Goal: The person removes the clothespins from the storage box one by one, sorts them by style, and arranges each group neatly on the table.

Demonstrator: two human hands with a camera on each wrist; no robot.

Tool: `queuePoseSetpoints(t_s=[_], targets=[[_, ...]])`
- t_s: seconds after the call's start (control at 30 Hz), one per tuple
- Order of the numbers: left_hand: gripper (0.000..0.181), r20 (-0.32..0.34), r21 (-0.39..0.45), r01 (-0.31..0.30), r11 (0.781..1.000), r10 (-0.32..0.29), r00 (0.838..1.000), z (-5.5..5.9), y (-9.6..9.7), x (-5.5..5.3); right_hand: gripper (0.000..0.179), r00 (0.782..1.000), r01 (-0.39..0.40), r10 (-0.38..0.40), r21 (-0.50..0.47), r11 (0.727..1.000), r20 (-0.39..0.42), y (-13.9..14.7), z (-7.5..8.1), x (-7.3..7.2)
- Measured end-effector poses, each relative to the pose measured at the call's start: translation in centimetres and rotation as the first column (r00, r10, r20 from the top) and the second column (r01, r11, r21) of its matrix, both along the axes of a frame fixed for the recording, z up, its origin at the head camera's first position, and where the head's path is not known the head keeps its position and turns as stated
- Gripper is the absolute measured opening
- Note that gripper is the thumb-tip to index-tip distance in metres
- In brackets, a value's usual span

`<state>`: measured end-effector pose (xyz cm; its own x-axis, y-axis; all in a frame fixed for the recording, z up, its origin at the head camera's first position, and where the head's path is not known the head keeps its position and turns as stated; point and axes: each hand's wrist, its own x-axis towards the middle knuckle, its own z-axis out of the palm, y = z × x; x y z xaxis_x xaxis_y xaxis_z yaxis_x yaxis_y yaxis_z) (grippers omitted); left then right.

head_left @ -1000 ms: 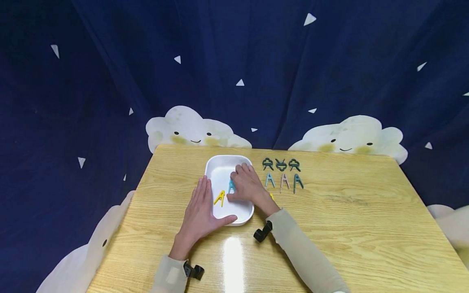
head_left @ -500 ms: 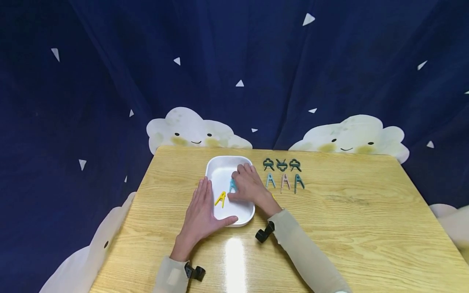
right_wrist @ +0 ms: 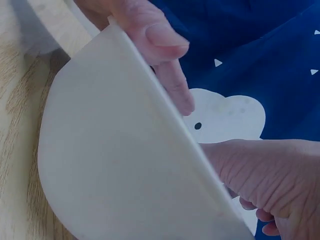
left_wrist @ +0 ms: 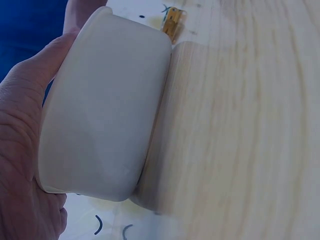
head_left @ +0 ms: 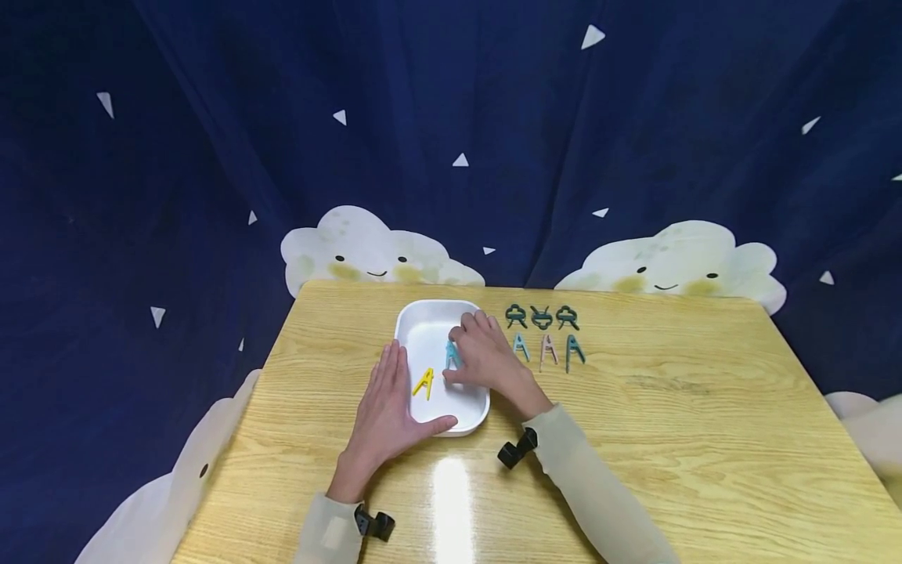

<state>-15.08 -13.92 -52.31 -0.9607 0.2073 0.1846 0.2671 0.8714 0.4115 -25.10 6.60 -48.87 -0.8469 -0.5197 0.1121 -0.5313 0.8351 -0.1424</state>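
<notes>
A white tray (head_left: 432, 315) stands on the wooden table. My left hand (head_left: 386, 415) lies along its left wall, fingers straight, with the thumb spread over the front rim. In the left wrist view that hand rests against the tray's outer wall (left_wrist: 107, 100). My right hand (head_left: 486, 356) reaches into the tray over its right rim. Its curled fingers hold a light blue clothespin (head_left: 452, 356), partly covered by the hand. To its left, a yellow clothespin (head_left: 424, 383) lies on the tray floor. The wall hides the right fingertips in the right wrist view.
Right of the tray lie several dark green clips (head_left: 541, 317) in a row. Below them are a light blue clothespin (head_left: 520, 346), a pink clothespin (head_left: 547, 352) and a dark green clothespin (head_left: 574, 353). A yellow clothespin (left_wrist: 172, 24) shows in the left wrist view.
My right hand has shifted slightly to the right inside the tray, and the light blue clothespin has moved with it. The left hand and the tray stay in place.
</notes>
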Motion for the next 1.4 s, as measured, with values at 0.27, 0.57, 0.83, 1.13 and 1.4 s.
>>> queuePoseSetpoints(t_s=[0.27,0.57,0.83,1.13,1.4], targets=[[0.145,-0.016,-0.005,-0.001,1.0,0.001,1.0,0.0,0.0,0.0,0.066,1.0,-0.005,0.006,-0.026,1.0,0.003,0.7,0.7,0.5],[0.145,-0.007,-0.002,0.0,1.0,0.0,1.0,0.0,-0.1,0.0,0.065,1.0,-0.009,0.009,-0.075,0.997,-0.001,1.7,1.8,1.0],[0.146,0.011,0.003,0.0,1.0,0.0,1.0,0.1,-0.1,0.0,0.064,1.0,-0.004,0.003,-0.093,0.996,-0.016,2.4,2.2,1.1],[0.145,-0.001,0.011,-0.001,1.0,0.001,1.0,0.0,0.0,-0.1,0.061,1.0,0.012,-0.012,-0.098,0.995,0.003,3.4,2.6,1.4],[0.145,0.0,0.018,-0.002,1.0,0.002,1.0,0.0,0.0,-0.1,0.061,1.0,0.013,-0.015,-0.112,0.994,-0.017,4.7,3.1,1.6]])
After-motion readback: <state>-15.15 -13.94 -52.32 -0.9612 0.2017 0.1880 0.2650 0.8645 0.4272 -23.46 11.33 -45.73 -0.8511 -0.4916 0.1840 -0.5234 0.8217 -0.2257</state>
